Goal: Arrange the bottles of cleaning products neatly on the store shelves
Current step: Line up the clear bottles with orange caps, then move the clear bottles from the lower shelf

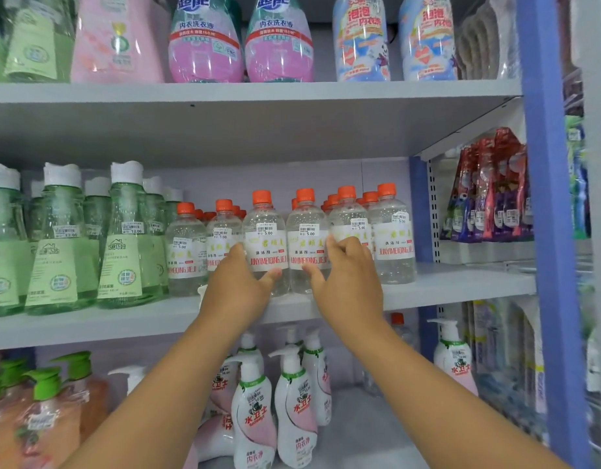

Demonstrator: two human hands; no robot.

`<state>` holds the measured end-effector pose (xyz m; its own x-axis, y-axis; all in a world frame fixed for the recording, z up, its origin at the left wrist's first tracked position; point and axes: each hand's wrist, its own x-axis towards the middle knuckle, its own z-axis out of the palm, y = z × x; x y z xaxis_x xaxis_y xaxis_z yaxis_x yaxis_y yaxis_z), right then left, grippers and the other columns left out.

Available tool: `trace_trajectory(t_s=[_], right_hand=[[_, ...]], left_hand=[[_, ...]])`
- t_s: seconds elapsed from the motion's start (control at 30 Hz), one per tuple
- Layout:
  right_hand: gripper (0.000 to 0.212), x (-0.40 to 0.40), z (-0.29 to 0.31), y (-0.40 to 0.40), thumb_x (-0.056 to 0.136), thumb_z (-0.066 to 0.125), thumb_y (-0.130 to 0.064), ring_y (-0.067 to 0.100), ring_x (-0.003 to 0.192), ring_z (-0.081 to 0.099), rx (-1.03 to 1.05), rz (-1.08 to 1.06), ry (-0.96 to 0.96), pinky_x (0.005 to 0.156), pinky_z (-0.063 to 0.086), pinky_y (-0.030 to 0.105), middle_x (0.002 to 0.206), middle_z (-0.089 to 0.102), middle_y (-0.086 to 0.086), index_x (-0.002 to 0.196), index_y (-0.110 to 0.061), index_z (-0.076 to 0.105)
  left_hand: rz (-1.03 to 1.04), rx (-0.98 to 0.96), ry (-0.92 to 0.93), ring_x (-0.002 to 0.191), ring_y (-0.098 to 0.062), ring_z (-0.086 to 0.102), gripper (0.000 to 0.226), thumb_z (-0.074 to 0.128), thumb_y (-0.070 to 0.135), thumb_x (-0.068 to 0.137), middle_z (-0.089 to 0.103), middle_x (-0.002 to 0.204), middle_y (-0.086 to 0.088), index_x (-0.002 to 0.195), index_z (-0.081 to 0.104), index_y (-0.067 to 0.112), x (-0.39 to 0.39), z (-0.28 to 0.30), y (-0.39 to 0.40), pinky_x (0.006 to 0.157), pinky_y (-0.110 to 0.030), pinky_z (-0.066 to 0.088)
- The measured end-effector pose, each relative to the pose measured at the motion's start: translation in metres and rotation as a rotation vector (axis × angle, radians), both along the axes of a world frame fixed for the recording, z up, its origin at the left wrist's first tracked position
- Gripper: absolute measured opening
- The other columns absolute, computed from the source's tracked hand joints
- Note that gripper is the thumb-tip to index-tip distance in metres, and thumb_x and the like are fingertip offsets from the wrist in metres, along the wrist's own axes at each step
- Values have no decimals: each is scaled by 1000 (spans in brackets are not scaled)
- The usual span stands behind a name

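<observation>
Several clear bottles with orange caps and white labels stand in a row on the middle shelf (461, 286). My left hand (236, 286) grips one clear bottle (265, 231) near the row's middle, thumb across its front. My right hand (346, 275) grips the neighbouring clear bottle (306, 228) to its right, fingers curled round its right side and thumb on its label. Both bottles stand upright, side by side and close together, at the shelf's front.
Green bottles with white caps (123, 238) fill the middle shelf's left part. Pink and blue bottles (279, 38) stand on the top shelf. White pump bottles (292, 411) crowd the lower shelf under my arms. A blue upright post (546, 198) borders the right side.
</observation>
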<state>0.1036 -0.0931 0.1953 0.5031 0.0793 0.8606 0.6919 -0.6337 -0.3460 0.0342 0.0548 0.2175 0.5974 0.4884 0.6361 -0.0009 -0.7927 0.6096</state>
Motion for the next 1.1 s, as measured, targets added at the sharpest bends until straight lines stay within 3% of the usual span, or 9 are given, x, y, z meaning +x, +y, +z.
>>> trace_trajectory(t_s=[0.33, 0.53, 0.63, 0.7, 0.77, 0.87, 0.97, 1.03, 1.1], right_hand=[[65, -2, -2, 1, 90, 63, -59, 12, 120, 48, 55, 26, 50, 84, 40, 23, 128, 48, -8, 142, -24, 49], [55, -1, -2, 4, 91, 64, -53, 12, 114, 50, 48, 15, 55, 83, 48, 26, 121, 51, -7, 136, -23, 54], [51, -13, -11, -5, 95, 64, -43, 11, 117, 49, 91, 146, -1, 94, 43, 23, 121, 51, -6, 138, -19, 55], [43, -31, -36, -22, 96, 64, -30, 9, 117, 49, 198, 268, -89, 101, 39, 21, 120, 52, -7, 136, -18, 57], [31, -43, -78, -39, 94, 63, -20, 11, 115, 54, 275, 306, -143, 99, 41, 21, 115, 53, -7, 126, -16, 62], [23, -23, -151, -58, 93, 63, -15, 9, 110, 58, 313, 268, 87, 95, 47, 26, 112, 55, -9, 115, -20, 63], [30, 21, -200, -74, 94, 64, -9, 11, 114, 57, 361, 190, 490, 102, 48, 35, 120, 55, -6, 121, -23, 60], [30, 51, -211, -85, 96, 61, -13, 16, 113, 60, 388, 186, 674, 96, 51, 28, 121, 58, -1, 125, -20, 60], [21, 80, -215, -91, 96, 60, -16, 11, 97, 64, 385, 190, 779, 77, 50, 15, 110, 64, 0, 117, -22, 59]], left_hand=[[-9, -15, -12, 98, -18, 62, 60, 73, 49, 87, 65, 109, 7, 134, 47, 23, -5, -3, -3, 72, -32, 46], [50, 12, 27, 90, -20, 61, 63, 70, 54, 87, 66, 106, 3, 133, 44, 20, -1, -3, -4, 60, -32, 42], [71, 69, -23, 110, -28, 61, 73, 66, 52, 91, 62, 127, -7, 145, 34, 16, -10, -11, -14, 80, -42, 54], [32, 200, -190, 134, -27, 47, 73, 62, 47, 95, 50, 145, -6, 153, 29, 18, -21, -33, -29, 105, -45, 47], [-59, 283, -370, 133, -24, 44, 56, 62, 36, 97, 50, 140, -1, 145, 41, 17, -31, -64, -46, 109, -42, 42], [-223, 307, -525, 136, -21, 44, 31, 65, 19, 91, 54, 125, 9, 120, 61, 13, -23, -120, -65, 112, -39, 37], [-375, 325, -480, 126, -16, 53, 19, 59, 17, 92, 60, 118, 9, 108, 67, 13, 7, -168, -77, 110, -25, 37], [-446, 284, -383, 109, -6, 56, 20, 54, 23, 93, 58, 112, 15, 108, 66, 18, 32, -191, -85, 99, -12, 36], [-440, 209, -263, 105, -2, 55, 21, 58, 25, 93, 56, 111, 19, 113, 65, 22, 66, -211, -97, 94, -14, 39]])
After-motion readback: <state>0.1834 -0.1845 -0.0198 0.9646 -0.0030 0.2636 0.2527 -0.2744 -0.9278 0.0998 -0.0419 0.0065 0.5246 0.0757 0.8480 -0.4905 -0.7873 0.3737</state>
